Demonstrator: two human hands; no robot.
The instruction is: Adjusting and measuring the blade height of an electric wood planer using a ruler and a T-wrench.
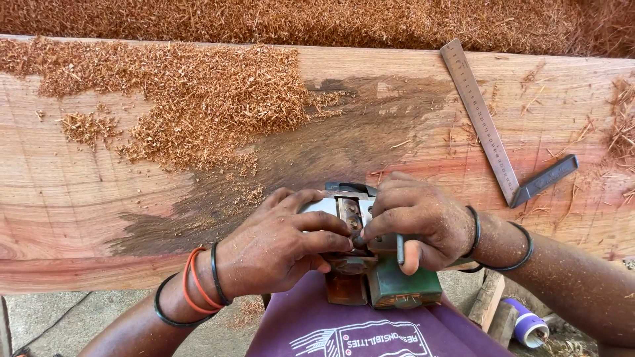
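An upturned green and silver electric planer rests against my lap at the near edge of a wide reddish wooden slab. My left hand grips its left side, fingers over the metal sole. My right hand holds the right side, fingertips at the exposed cutter drum and a thin dark tool under the thumb. Both wrists wear bands.
Reddish wood shavings cover the slab's upper left and the ground behind it. A metal try square with a dark handle lies on the slab at right. A purple and white cylinder sits low at right beside wood blocks.
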